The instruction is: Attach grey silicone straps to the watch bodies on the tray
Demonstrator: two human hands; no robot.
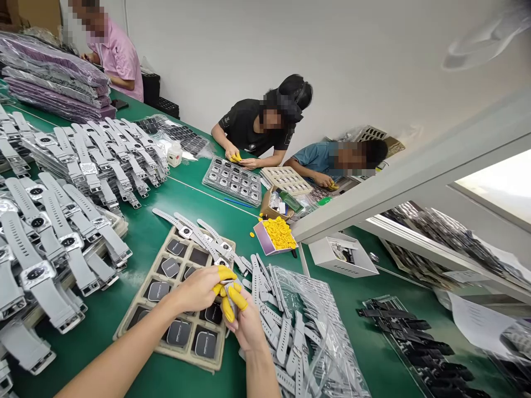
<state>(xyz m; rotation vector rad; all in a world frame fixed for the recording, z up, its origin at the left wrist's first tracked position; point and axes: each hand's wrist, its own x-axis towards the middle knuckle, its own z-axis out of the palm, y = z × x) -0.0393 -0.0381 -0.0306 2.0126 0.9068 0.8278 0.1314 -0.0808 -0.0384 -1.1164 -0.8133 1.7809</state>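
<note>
My left hand (201, 287) and my right hand (244, 318) meet above a beige tray (193, 358), both wearing yellow finger cots. Their fingertips pinch a small silver-grey watch piece (229, 284) from either side; the fingers cover most of it. Square watch cases (170, 267) with dark faces sit in the tray's compartments. Across its far edge lie a few watches (185, 232) with grey straps. To the right of my hands, loose grey watch straps (284, 337) are heaped on a clear plastic bag (327, 309).
Stacked trays of grey-strapped watches (68, 241) fill the left. Beyond my hands stand a box of yellow finger cots (277, 235) and a white box (343, 255). Black straps (409, 337) lie right, under a slanting white frame (398, 160). Several co-workers sit or stand across the green table (199, 193).
</note>
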